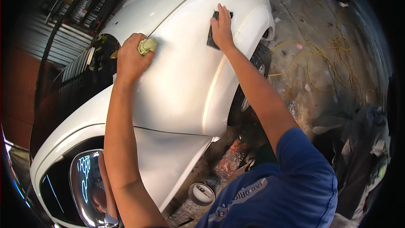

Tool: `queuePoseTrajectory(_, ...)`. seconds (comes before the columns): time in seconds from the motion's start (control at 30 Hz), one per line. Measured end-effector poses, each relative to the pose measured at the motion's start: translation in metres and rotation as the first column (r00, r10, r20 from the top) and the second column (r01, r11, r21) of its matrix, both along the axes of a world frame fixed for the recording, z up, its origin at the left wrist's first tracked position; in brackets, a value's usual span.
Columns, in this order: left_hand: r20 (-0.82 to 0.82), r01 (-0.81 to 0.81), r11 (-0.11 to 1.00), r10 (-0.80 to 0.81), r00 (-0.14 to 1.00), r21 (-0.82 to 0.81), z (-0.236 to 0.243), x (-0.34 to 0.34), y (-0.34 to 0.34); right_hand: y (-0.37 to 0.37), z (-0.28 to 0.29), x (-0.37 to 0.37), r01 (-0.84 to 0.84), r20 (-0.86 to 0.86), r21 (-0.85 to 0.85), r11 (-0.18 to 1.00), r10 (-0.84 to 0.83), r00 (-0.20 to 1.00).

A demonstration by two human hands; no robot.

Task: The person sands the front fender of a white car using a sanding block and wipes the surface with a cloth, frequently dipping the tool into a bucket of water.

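Left hand (131, 59) clenched on a pale green wad (147, 46); right hand (222, 29) grasping a dark block (209, 39) against the white fender (177, 80). Keep block flat, pressure even along the curve.

White is ruling here, folks: the car bodywork (181, 67) is glowing creamy along its bright streaks and turning greyer in the shade. A crumpled cloth (147, 46) is popping in pale yellow-green, while the block (212, 41) is showing dark, near-black grey. The windshield (69, 101) is gleaming black, and the side mirror (86, 185) is flashing a bluish-white, cell-like pattern! Down below, the shirt (278, 194) is blazing deep blue with pale grey print. The hose (339, 44) is looping yellow over a blotchy grey-brown floor (295, 8), and the corrugated wall (69, 44) is running silvery stripes.
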State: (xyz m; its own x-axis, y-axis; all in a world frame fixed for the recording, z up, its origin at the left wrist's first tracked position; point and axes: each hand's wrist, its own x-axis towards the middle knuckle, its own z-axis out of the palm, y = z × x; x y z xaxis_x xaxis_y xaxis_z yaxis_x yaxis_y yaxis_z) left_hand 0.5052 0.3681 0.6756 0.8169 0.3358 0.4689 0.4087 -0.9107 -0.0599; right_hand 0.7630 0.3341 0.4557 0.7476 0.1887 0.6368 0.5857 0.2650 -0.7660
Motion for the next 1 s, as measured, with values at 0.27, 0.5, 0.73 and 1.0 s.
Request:
queuePoseTrajectory(0.27,-0.025,0.042,0.985,-0.047,0.999,-0.166,0.006,0.003,0.051,-0.068,-0.039,-0.329,-0.228,0.418,-0.083,0.970,0.242,0.876)
queuePoseTrajectory(0.5,0.044,0.153,0.958,-0.147,0.988,-0.244,0.010,0.048,0.046,-0.020,-0.020,0.005,0.191,0.115,-0.079,0.978,-0.182,0.977)
queuePoseTrajectory(0.73,0.074,0.145,0.965,-0.132,0.988,-0.218,-0.003,0.034,0.061,-0.038,-0.075,-0.225,-0.088,0.035,-0.098,0.991,0.092,0.995)
queuePoseTrajectory(1.0,0.090,0.174,0.963,-0.159,0.983,-0.207,0.010,0.056,0.043,-0.015,-0.044,-0.007,0.220,0.128,-0.058,0.974,-0.211,0.969)
